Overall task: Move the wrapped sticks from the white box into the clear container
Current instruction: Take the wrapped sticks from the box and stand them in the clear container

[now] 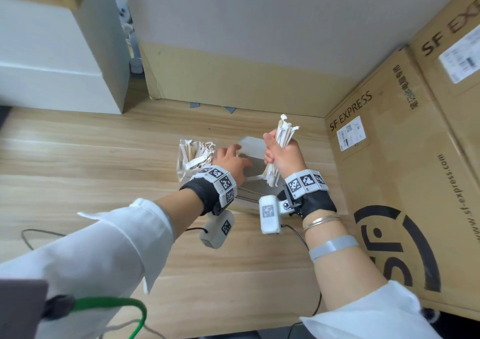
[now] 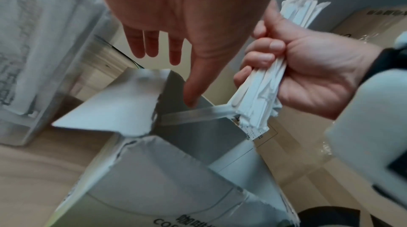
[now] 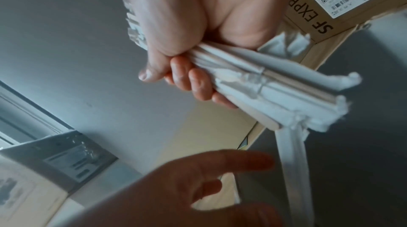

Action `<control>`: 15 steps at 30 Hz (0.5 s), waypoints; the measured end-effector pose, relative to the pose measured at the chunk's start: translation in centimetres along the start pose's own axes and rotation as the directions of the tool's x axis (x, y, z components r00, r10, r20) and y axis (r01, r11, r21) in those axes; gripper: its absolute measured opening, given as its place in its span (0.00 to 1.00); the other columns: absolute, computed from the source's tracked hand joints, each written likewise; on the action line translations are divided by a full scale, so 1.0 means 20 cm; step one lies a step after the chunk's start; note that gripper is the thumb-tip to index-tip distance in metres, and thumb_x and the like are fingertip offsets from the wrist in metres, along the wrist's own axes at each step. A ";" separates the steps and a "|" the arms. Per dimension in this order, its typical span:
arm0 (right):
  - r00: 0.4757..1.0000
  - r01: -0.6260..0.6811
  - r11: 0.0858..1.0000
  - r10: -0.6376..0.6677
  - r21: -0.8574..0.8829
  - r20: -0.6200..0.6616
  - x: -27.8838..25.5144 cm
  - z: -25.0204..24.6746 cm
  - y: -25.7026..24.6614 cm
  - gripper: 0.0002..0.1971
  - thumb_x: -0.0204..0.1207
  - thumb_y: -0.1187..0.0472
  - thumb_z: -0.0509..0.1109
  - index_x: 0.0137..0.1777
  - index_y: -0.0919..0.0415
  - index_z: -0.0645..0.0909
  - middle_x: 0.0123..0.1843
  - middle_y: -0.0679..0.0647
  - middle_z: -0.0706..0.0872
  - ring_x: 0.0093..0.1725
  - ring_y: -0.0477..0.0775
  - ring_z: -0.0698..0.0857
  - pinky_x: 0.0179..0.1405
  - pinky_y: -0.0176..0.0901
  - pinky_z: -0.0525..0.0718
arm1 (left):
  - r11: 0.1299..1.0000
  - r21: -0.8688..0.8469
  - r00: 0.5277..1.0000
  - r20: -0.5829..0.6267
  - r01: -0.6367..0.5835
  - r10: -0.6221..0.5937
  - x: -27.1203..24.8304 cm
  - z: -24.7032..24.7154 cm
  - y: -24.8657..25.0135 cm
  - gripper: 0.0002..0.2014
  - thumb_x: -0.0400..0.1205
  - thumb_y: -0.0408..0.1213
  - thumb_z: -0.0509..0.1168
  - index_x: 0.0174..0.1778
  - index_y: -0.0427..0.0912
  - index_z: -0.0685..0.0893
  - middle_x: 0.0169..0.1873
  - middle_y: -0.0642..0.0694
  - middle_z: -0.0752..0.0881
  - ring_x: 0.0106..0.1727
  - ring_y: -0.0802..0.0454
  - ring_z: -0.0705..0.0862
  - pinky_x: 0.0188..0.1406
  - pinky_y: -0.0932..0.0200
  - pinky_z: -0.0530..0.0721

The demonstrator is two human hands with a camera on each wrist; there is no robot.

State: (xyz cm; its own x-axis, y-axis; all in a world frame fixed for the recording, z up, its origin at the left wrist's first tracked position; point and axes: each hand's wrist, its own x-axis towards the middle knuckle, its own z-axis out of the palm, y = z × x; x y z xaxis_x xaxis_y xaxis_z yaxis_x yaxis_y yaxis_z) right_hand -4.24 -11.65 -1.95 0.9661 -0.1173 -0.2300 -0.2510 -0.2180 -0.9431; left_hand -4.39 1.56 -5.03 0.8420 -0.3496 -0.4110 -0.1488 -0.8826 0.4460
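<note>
clear container [image 1: 181, 168] at left on the bench [image 1: 104, 156], already stuffed w/ wrapped sticks. left hand [image 1: 230, 160] spread, fingers straight over the white box [image 1: 249, 180] in the middle. right hand [image 1: 281, 154] fisted round a bundle of wrapped sticks [image 1: 283, 133], above the box's right side.

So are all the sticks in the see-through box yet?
Not yet. Plenty of wrapped sticks already stand in the clear container. The right hand grips another bundle above the white box. The left hand reaches open over it. That bundle still needs dropping in; the box looks nearly empty.
</note>
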 end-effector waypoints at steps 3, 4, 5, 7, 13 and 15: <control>0.999 0.010 0.996 -0.008 0.084 -0.034 -0.01 -0.04 0.00 0.12 0.82 0.61 0.63 0.36 0.56 0.71 0.20 0.49 0.67 0.18 0.45 0.67 0.26 0.41 0.71 | 0.999 0.019 0.998 0.042 0.041 -0.042 0.01 0.02 0.04 0.15 0.80 0.39 0.66 0.62 0.57 0.84 0.81 0.48 0.55 0.79 0.37 0.53 0.77 0.41 0.58; 0.999 0.011 0.994 -0.006 0.110 -0.046 -0.01 -0.05 0.01 0.12 0.82 0.61 0.63 0.36 0.56 0.71 0.19 0.47 0.67 0.17 0.44 0.67 0.26 0.42 0.71 | 0.999 0.019 0.998 0.049 0.045 -0.045 0.01 0.03 0.04 0.13 0.80 0.40 0.67 0.59 0.56 0.86 0.81 0.48 0.55 0.80 0.37 0.52 0.77 0.40 0.57; 0.998 0.011 0.991 -0.004 0.131 -0.055 -0.02 -0.06 0.02 0.12 0.82 0.61 0.63 0.36 0.56 0.71 0.18 0.45 0.67 0.17 0.44 0.67 0.27 0.42 0.71 | 0.999 0.021 0.998 0.051 0.044 -0.045 0.02 0.03 0.05 0.11 0.79 0.40 0.67 0.57 0.55 0.87 0.81 0.49 0.55 0.80 0.37 0.52 0.77 0.39 0.57; 0.998 0.007 0.989 0.004 0.150 -0.070 -0.03 -0.09 0.04 0.12 0.82 0.62 0.63 0.36 0.57 0.71 0.18 0.45 0.68 0.17 0.43 0.67 0.27 0.42 0.72 | 0.999 0.023 0.998 0.047 0.040 -0.041 0.03 0.05 0.06 0.10 0.80 0.42 0.66 0.55 0.53 0.87 0.81 0.49 0.57 0.80 0.37 0.52 0.76 0.39 0.57; 0.993 -0.118 0.955 0.110 -0.271 -0.044 -0.08 -0.12 0.10 0.08 0.79 0.59 0.65 0.41 0.59 0.83 0.31 0.50 0.79 0.29 0.45 0.77 0.35 0.33 0.76 | 0.998 -0.052 0.997 -0.067 0.020 -0.024 0.05 0.05 0.11 0.12 0.83 0.46 0.60 0.60 0.55 0.84 0.70 0.47 0.72 0.74 0.40 0.63 0.70 0.43 0.66; 0.980 -0.195 0.930 0.192 -0.311 -0.040 -0.09 -0.11 0.13 0.10 0.78 0.54 0.67 0.53 0.56 0.86 0.40 0.45 0.85 0.39 0.43 0.80 0.46 0.36 0.75 | 0.998 -0.058 0.998 -0.063 -0.001 -0.003 0.05 0.03 0.13 0.14 0.84 0.43 0.58 0.63 0.54 0.82 0.64 0.44 0.78 0.69 0.39 0.71 0.65 0.46 0.71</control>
State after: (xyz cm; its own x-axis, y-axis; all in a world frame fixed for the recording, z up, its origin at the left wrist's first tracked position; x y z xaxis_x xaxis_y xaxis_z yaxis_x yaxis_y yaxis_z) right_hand -6.78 -14.19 -3.51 0.8965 -0.1961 -0.3972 -0.4409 -0.4815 -0.7575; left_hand -4.17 -1.31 -4.79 0.8731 -0.3270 -0.3616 -0.1194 -0.8625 0.4917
